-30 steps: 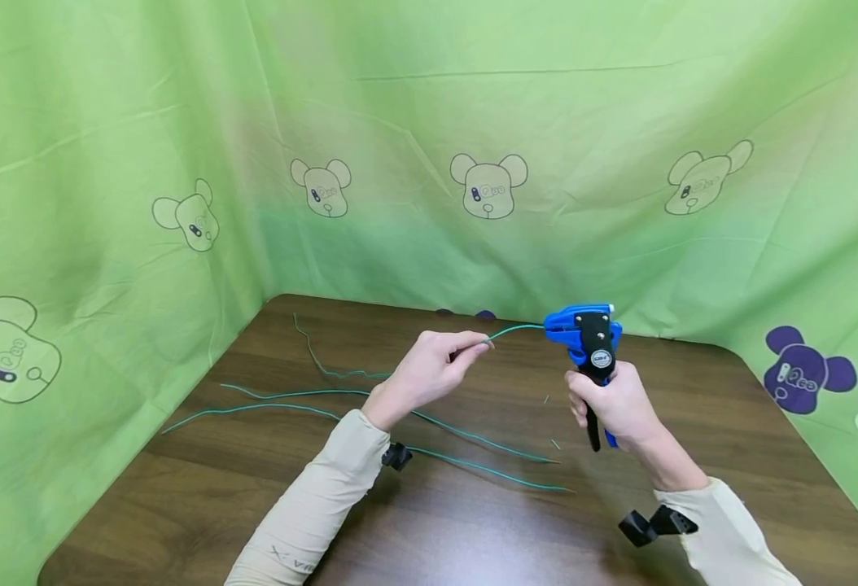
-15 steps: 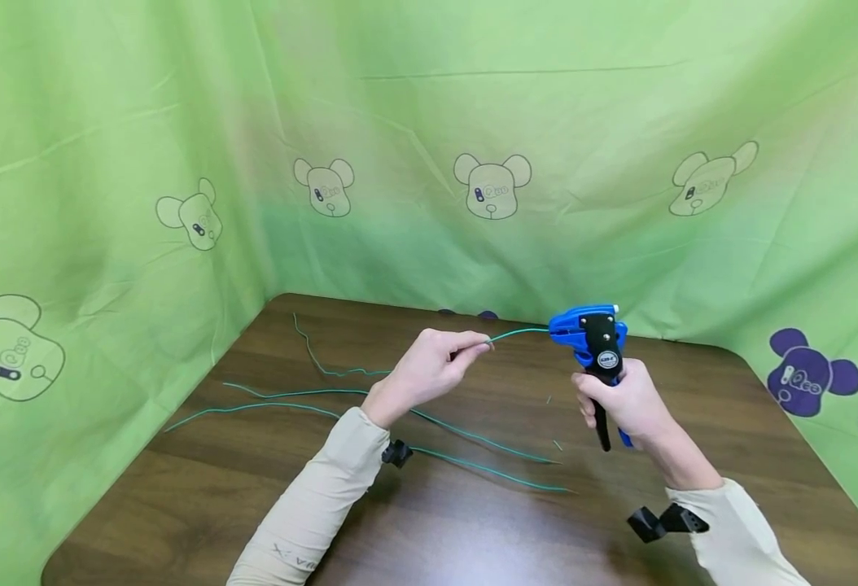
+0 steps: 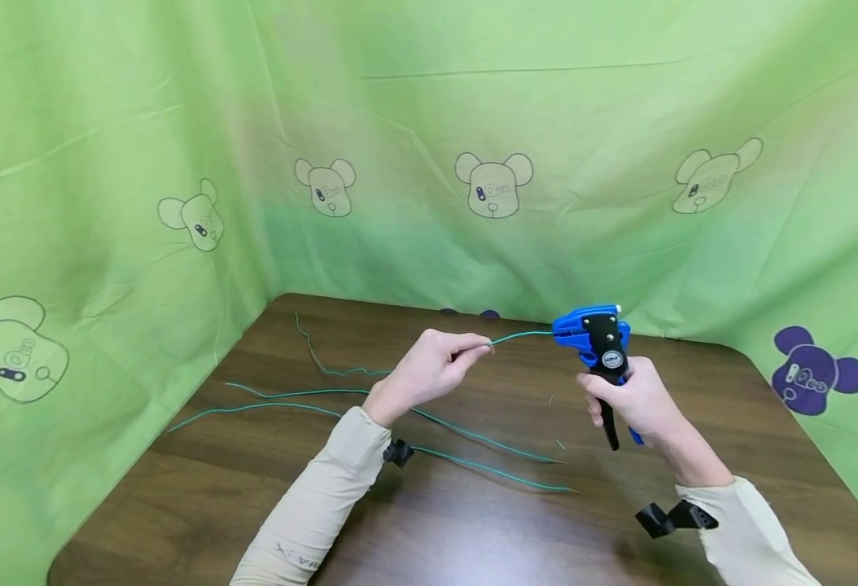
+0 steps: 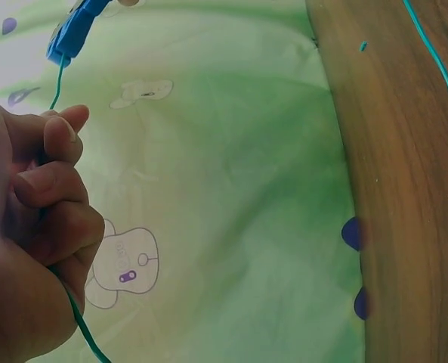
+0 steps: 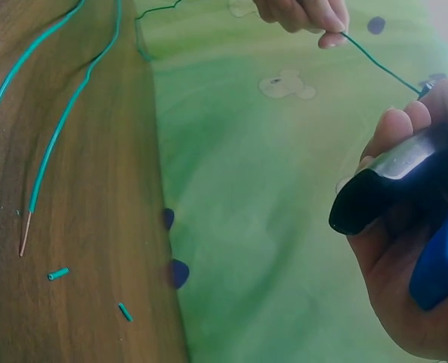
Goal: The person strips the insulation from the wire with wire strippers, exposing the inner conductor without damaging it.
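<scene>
My left hand [image 3: 429, 370] pinches a green wire [image 3: 520, 334] between thumb and fingers above the table. From the fingertips the wire runs right into the nose of a blue and black wire stripper [image 3: 603, 334]. My right hand [image 3: 637, 400] grips the stripper's handles, seen close up as a black handle [image 5: 382, 185] and a blue handle [image 5: 444, 261] in the right wrist view. The wire's end inside the stripper is hidden. In the left wrist view the wire also trails out below the curled fingers of the left hand [image 4: 42, 204].
Two more green wires [image 3: 473, 466] lie across the wooden table [image 3: 180, 505], with bare copper showing at an end [image 5: 25, 234]. Two short bits of green insulation [image 5: 58, 274] lie near them. A green printed curtain [image 3: 400, 98] hangs behind the table.
My right hand and the wire stripper have shifted slightly right in the view. The left hand has barely moved, and the wire still runs into the stripper's nose.
</scene>
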Demonstrator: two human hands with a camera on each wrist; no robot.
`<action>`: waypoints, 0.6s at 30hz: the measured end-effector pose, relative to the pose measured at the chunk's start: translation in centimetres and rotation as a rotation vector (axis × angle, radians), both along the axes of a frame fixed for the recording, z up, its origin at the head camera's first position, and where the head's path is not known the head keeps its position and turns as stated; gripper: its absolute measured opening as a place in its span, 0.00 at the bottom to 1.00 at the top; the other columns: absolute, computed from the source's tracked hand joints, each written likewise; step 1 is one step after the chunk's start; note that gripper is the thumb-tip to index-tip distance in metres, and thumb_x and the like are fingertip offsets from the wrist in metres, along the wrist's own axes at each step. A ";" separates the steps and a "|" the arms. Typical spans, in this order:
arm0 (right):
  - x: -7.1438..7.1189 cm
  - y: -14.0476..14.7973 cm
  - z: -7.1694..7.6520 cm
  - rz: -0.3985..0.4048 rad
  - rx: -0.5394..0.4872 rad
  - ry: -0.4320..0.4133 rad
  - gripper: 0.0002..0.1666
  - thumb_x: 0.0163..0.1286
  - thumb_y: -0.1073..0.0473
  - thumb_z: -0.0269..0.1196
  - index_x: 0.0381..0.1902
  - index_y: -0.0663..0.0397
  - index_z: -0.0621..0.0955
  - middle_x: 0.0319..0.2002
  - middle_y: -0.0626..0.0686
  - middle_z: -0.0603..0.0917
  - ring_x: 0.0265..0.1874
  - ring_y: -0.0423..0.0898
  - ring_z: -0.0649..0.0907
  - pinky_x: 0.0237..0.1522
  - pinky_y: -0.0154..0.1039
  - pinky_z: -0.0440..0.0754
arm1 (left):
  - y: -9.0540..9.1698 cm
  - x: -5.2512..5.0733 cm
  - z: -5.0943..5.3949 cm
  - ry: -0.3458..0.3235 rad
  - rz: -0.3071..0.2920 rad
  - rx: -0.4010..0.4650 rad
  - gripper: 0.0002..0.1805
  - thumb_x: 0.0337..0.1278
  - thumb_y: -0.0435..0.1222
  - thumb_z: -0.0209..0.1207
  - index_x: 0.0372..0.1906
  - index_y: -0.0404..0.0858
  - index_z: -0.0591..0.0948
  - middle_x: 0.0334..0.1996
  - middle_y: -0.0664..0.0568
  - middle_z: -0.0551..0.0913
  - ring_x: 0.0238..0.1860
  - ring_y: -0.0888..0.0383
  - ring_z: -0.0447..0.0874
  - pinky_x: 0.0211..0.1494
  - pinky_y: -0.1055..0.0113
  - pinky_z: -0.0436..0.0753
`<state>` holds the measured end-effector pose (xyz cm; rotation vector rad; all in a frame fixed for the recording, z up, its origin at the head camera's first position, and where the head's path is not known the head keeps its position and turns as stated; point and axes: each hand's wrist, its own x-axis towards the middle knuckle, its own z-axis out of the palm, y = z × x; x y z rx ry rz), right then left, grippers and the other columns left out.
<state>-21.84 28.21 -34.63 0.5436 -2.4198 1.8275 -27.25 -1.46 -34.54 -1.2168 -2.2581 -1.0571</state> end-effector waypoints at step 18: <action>-0.3 1.2 0.2 0.026 0.048 0.046 0.15 0.69 0.71 0.58 0.21 0.60 0.78 0.12 0.45 0.78 0.09 0.46 0.78 0.18 0.44 0.78 | -0.7 -0.6 0.1 -0.046 -0.002 -0.030 0.09 0.69 0.37 0.56 0.43 0.43 0.87 0.30 0.56 0.86 0.20 0.71 0.64 0.29 0.78 0.69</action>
